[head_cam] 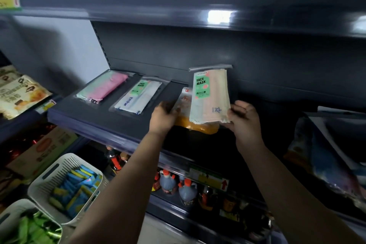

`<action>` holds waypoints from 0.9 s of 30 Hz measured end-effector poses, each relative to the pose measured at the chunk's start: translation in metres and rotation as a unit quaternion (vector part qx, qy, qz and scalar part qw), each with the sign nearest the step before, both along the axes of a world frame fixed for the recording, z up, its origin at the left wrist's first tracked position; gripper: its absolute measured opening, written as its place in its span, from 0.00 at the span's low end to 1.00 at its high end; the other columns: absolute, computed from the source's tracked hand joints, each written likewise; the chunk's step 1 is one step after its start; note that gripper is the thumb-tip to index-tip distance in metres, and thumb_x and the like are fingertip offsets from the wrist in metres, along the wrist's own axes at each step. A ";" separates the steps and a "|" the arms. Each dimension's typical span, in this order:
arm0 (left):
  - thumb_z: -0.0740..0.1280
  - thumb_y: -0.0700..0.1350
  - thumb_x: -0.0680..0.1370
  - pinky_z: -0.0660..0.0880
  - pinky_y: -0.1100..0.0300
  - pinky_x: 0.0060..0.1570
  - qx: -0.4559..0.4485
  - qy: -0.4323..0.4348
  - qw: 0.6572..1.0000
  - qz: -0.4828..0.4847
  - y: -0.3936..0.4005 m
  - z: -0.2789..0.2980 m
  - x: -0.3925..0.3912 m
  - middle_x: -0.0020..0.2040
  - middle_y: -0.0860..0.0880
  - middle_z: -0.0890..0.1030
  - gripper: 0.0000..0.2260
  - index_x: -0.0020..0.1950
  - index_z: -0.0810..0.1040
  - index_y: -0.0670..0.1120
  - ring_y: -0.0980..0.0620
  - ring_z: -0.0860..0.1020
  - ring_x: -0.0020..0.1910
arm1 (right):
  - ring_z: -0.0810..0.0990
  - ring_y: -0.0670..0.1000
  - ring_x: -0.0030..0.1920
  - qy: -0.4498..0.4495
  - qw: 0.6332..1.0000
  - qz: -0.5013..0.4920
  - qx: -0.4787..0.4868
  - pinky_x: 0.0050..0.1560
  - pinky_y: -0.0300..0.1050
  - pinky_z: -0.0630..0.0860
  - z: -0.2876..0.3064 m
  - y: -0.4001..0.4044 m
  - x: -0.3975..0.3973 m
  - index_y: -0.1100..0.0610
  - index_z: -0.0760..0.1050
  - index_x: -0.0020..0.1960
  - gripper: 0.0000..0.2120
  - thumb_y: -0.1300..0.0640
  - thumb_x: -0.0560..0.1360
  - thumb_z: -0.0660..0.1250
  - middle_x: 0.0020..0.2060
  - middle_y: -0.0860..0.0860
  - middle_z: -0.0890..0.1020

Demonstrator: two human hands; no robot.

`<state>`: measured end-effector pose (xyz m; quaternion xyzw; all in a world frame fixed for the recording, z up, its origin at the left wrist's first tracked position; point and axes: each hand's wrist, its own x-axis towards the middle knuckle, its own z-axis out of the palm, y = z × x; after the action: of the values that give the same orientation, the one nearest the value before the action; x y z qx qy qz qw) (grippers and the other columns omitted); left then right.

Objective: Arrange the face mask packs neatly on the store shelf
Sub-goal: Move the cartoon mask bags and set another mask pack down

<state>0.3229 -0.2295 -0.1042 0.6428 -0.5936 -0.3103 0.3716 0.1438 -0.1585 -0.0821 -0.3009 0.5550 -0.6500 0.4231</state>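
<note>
Right hand (pixel 244 118) pinching upright mask pack (pixel 210 97); left hand (pixel 164 114) gripping orange pack (pixel 195 125) beneath. Lay flat, edges squared alongside row.

Your single head camera looks forward and slightly down from standing height, close to a dark store shelf (pixel 95 119) that runs across the frame from lower left to right. Your forearms enter from the bottom edge, and your left hand (pixel 163 118) and right hand (pixel 244 120) sit near the centre. The wide-angle lens bends the upper shelf edge and takes in baskets (pixel 49 176) low at your left. No second view shares the scene.
</note>
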 end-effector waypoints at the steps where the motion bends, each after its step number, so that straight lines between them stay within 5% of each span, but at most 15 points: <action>1: 0.67 0.46 0.77 0.72 0.59 0.52 -0.014 0.009 1.000 0.002 0.001 0.002 0.004 0.57 0.41 0.80 0.15 0.59 0.76 0.39 0.44 0.77 0.57 | 0.78 0.48 0.48 0.000 1.000 0.000 0.001 0.39 0.41 0.80 0.000 -0.003 0.005 0.63 0.66 0.65 0.17 0.70 0.77 0.61 0.54 0.53 0.74; 5: 0.64 0.47 0.79 0.70 0.65 0.48 0.004 0.171 0.985 -0.004 0.003 0.014 0.019 0.52 0.47 0.79 0.15 0.60 0.76 0.39 0.50 0.77 0.54 | 0.77 0.53 0.52 -0.033 0.999 0.014 0.007 0.45 0.53 0.80 -0.001 -0.018 0.031 0.62 0.66 0.63 0.16 0.71 0.77 0.61 0.48 0.48 0.75; 8: 0.66 0.46 0.78 0.71 0.69 0.38 0.038 0.255 0.966 -0.034 -0.003 0.018 0.035 0.47 0.48 0.78 0.14 0.59 0.74 0.40 0.52 0.76 0.46 | 0.78 0.52 0.51 -0.005 1.000 0.009 0.014 0.44 0.49 0.81 -0.004 -0.031 0.059 0.59 0.67 0.61 0.15 0.70 0.77 0.61 0.48 0.47 0.76; 10: 0.71 0.43 0.74 0.72 0.70 0.32 0.053 0.278 0.957 -0.062 -0.009 0.018 0.049 0.41 0.51 0.77 0.16 0.58 0.72 0.42 0.56 0.76 0.38 | 0.76 0.52 0.53 -0.005 1.000 -0.013 0.018 0.54 0.53 0.78 -0.007 -0.043 0.079 0.61 0.68 0.63 0.16 0.70 0.76 0.62 0.48 0.48 0.77; 12: 0.76 0.40 0.68 0.77 0.66 0.40 0.049 0.250 0.964 -0.074 -0.018 0.015 0.066 0.42 0.52 0.77 0.24 0.59 0.70 0.44 0.55 0.79 0.39 | 0.76 0.51 0.53 0.002 0.999 -0.026 0.030 0.59 0.53 0.76 -0.011 -0.053 0.100 0.61 0.68 0.63 0.17 0.70 0.76 0.63 0.48 0.49 0.76; 15: 0.78 0.40 0.67 0.78 0.49 0.54 0.039 0.161 0.983 -0.082 -0.034 0.012 0.097 0.51 0.46 0.77 0.32 0.67 0.68 0.41 0.46 0.78 0.47 | 0.75 0.50 0.51 0.063 0.997 -0.029 0.019 0.47 0.33 0.76 -0.014 -0.065 0.132 0.63 0.68 0.63 0.17 0.69 0.75 0.64 0.51 0.52 0.75; 17: 0.76 0.40 0.68 0.78 0.51 0.49 0.034 0.142 0.986 -0.085 -0.045 0.010 0.118 0.54 0.43 0.77 0.32 0.69 0.67 0.39 0.47 0.77 0.45 | 0.76 0.48 0.49 0.106 0.994 -0.021 0.021 0.39 0.26 0.74 -0.014 -0.073 0.150 0.65 0.68 0.64 0.19 0.68 0.75 0.65 0.52 0.54 0.76; 21: 0.76 0.40 0.68 0.76 0.54 0.47 0.009 0.096 0.992 -0.084 -0.067 0.009 0.154 0.54 0.41 0.78 0.31 0.68 0.69 0.38 0.47 0.77 0.47 | 0.78 0.54 0.56 0.195 0.978 0.006 0.071 0.58 0.49 0.76 -0.017 -0.089 0.181 0.63 0.64 0.70 0.32 0.64 0.69 0.73 0.58 0.56 0.78; 27: 0.75 0.42 0.70 0.64 0.67 0.36 0.003 0.001 0.992 -0.127 -0.092 0.003 0.186 0.54 0.43 0.78 0.26 0.65 0.72 0.39 0.47 0.75 0.47 | 0.74 0.54 0.62 0.366 0.918 0.047 0.147 0.52 0.34 0.64 -0.020 -0.103 0.218 0.62 0.57 0.74 0.40 0.50 0.71 0.72 0.63 0.55 0.76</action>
<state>0.5094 -0.3212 -0.1012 0.5632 -0.6691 -0.3574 0.3276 0.3622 -0.2619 -0.1019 -0.4774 0.7458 -0.3849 0.2601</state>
